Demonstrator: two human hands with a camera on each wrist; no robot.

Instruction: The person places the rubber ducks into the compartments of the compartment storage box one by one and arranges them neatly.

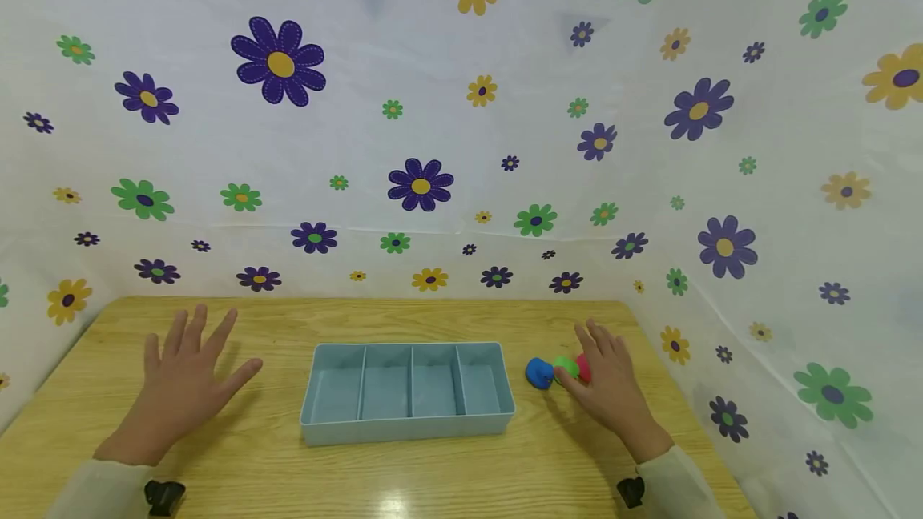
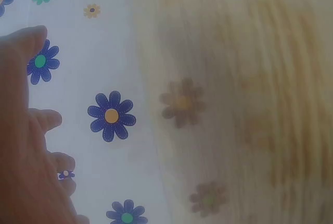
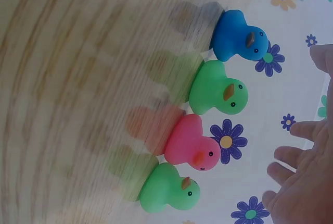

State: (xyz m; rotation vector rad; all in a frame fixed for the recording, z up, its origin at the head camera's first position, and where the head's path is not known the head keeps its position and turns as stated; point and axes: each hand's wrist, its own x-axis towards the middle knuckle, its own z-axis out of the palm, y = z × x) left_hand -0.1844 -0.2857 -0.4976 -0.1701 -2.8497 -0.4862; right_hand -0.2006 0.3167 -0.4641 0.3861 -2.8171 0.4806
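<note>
My left hand [image 1: 182, 383] hovers over the table left of the tray, fingers spread and holding nothing. On the other side, my right hand [image 1: 613, 391] is held over a row of rubber ducks, its fingers extended. The right wrist view shows the row: a blue duck [image 3: 237, 36], a green duck [image 3: 217, 88], a pink duck [image 3: 191, 143] and another green duck [image 3: 169, 188]. All of them stand upright, side by side on the table. In the head view my hand partly covers the pink duck and hides the farthest green one.
Between the hands sits a grey-blue tray [image 1: 408, 428] split by dividers into several compartments in a row, with nothing in them. The wooden table [image 1: 288, 479] meets a white flower-printed sheet [image 1: 346, 142] at the back and right.
</note>
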